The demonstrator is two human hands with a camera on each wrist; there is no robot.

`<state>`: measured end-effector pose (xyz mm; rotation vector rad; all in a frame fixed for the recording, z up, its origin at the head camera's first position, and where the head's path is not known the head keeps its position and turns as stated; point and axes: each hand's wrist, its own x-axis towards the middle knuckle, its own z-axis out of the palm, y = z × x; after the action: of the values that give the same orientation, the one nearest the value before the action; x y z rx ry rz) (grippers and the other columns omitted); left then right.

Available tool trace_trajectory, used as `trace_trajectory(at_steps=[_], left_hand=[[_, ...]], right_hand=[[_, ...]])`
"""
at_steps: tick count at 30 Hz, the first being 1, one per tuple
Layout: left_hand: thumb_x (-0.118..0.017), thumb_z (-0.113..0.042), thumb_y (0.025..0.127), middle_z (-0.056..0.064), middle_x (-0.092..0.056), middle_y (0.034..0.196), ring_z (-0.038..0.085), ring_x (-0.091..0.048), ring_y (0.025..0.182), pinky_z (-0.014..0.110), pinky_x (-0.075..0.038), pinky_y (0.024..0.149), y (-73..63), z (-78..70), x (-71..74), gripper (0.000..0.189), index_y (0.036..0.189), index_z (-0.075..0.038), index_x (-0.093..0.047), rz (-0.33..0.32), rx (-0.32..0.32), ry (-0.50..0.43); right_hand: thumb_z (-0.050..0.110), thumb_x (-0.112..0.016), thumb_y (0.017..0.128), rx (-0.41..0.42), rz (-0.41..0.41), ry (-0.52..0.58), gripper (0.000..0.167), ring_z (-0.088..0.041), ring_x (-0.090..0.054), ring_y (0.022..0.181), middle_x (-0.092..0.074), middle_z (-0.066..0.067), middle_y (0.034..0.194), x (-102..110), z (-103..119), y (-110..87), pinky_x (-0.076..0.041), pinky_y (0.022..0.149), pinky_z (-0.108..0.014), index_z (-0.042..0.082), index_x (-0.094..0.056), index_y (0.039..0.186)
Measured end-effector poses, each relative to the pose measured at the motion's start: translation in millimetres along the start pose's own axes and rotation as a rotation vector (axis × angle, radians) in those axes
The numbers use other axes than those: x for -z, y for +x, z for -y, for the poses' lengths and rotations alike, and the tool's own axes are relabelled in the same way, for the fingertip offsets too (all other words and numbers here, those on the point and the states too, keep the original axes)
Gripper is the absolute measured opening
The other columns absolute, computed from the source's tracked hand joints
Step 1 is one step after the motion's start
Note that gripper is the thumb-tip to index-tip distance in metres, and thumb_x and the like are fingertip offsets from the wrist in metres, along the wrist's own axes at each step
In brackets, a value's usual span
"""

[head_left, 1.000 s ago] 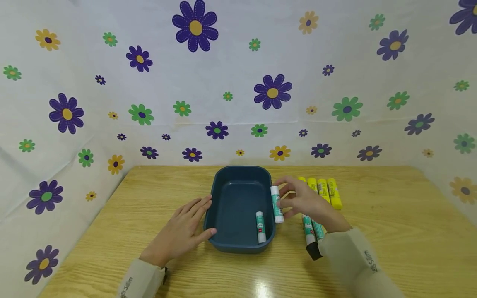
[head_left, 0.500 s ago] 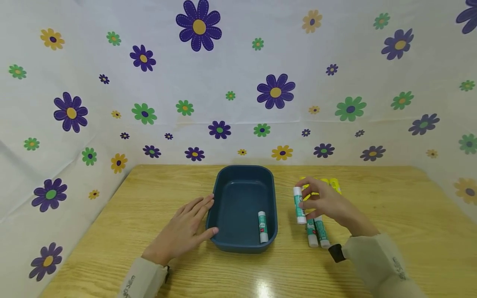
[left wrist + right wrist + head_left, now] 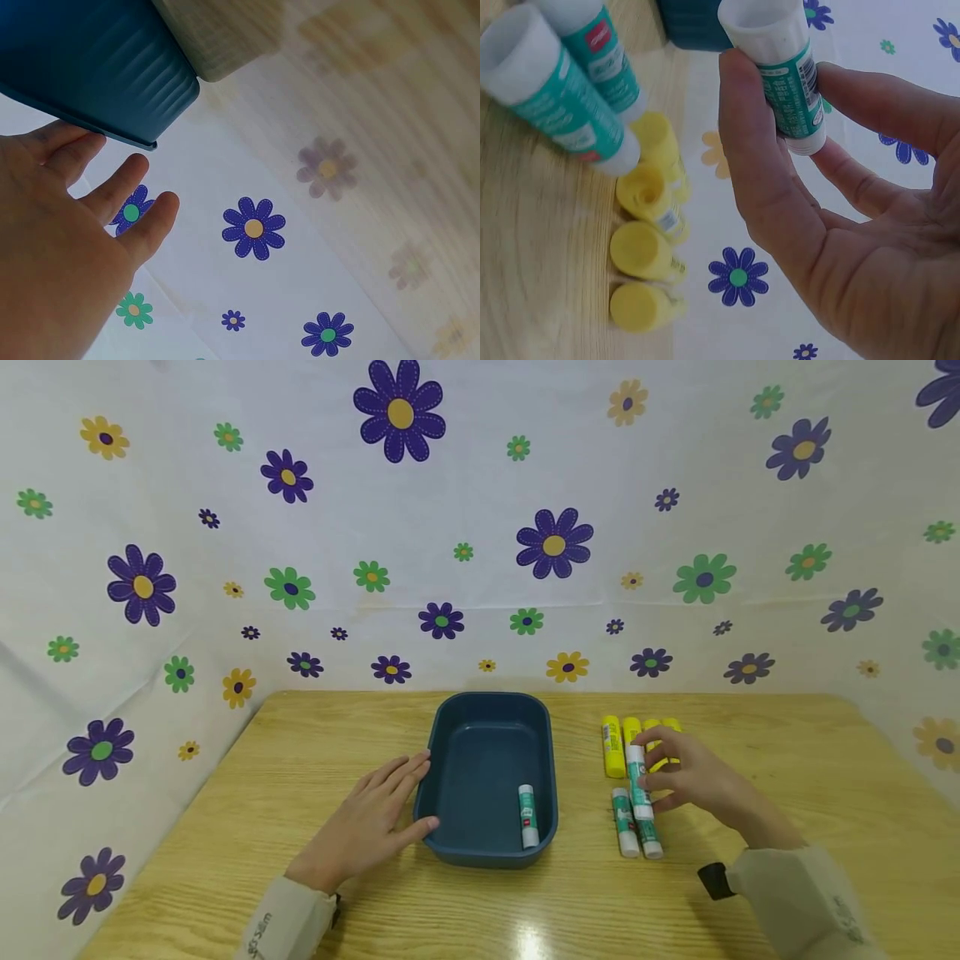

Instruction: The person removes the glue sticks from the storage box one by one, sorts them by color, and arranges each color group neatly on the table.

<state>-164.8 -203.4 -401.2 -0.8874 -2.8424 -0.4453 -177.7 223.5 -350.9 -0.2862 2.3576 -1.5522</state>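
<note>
A dark blue rectangular tub (image 3: 486, 862) stands mid-table with one green-and-white glue stick (image 3: 528, 817) lying inside, at its near right. My left hand (image 3: 367, 827) touches the tub's left rim, fingers extended; in the left wrist view the fingertips lie along the rim of the tub (image 3: 112, 82). Between thumb and fingers, my right hand (image 3: 693, 781) pinches another green glue stick (image 3: 639, 783), also plain in the right wrist view as a glue stick (image 3: 789, 90). It is held over two green glue sticks on the table, the left one (image 3: 625, 824) showing more than the right one (image 3: 651, 842).
Several yellow glue sticks (image 3: 612, 747) lie in a row behind the green ones, partly covered by the right hand. The wooden table (image 3: 360, 910) meets a flower-print cloth (image 3: 465, 485) at the back and sides.
My right hand has carried the pinched glue stick rightward, from beside the tub's right rim to over the green glue sticks. The left hand has stayed at the tub's rim.
</note>
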Motion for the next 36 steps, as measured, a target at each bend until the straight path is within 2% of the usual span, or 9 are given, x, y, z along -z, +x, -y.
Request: trace_trajectory(at_steps=[9, 19, 28, 36], left_hand=[[-0.056, -0.054, 0.1, 0.011, -0.031, 0.164, 0.039, -0.032, 0.146, 0.062, -0.028, 0.115, 0.0, -0.5, -0.2, 0.078, 0.155, -0.001, -0.038, -0.007, 0.001, -0.006], [-0.056, -0.054, 0.1, 0.01, -0.031, 0.164, 0.039, -0.032, 0.147, 0.062, -0.028, 0.115, -0.2, 0.0, -0.4, 0.079, 0.155, 0.0, -0.038, -0.007, -0.002, -0.005], [-0.056, -0.054, 0.1, 0.011, -0.031, 0.164, 0.038, -0.032, 0.147, 0.061, -0.028, 0.115, 0.1, -0.4, -0.1, 0.078, 0.155, -0.001, -0.038, -0.003, -0.001, -0.005], [-0.056, -0.053, 0.1, 0.011, -0.031, 0.164, 0.039, -0.032, 0.146, 0.061, -0.028, 0.115, 0.0, -0.3, -0.2, 0.078, 0.155, 0.0, -0.038, 0.0, 0.001, -0.002]], right_hand=[[-0.004, -0.064, 0.094, -0.029, -0.014, -0.03, 0.055, -0.029, -0.06, 0.088, -0.05, -0.026, 0.113, 13.7, -15.4, -10.3, -0.062, 0.071, -0.045, -0.013, -0.035, 0.139], [-0.006, -0.062, 0.092, -0.106, 0.016, -0.061, 0.05, -0.027, -0.062, 0.083, -0.051, -0.023, 0.106, 23.1, -34.9, -14.6, -0.062, 0.07, -0.047, -0.015, -0.037, 0.134], [-0.005, -0.061, 0.092, -0.144, 0.049, -0.148, 0.052, -0.026, -0.063, 0.084, -0.053, -0.027, 0.108, 22.6, -44.6, -11.5, -0.061, 0.068, -0.045, -0.019, -0.037, 0.135], [-0.006, -0.062, 0.091, -0.174, 0.057, -0.188, 0.048, -0.027, -0.066, 0.082, -0.054, -0.03, 0.108, 17.3, -44.0, -6.7, -0.062, 0.065, -0.045, -0.018, -0.04, 0.132]])
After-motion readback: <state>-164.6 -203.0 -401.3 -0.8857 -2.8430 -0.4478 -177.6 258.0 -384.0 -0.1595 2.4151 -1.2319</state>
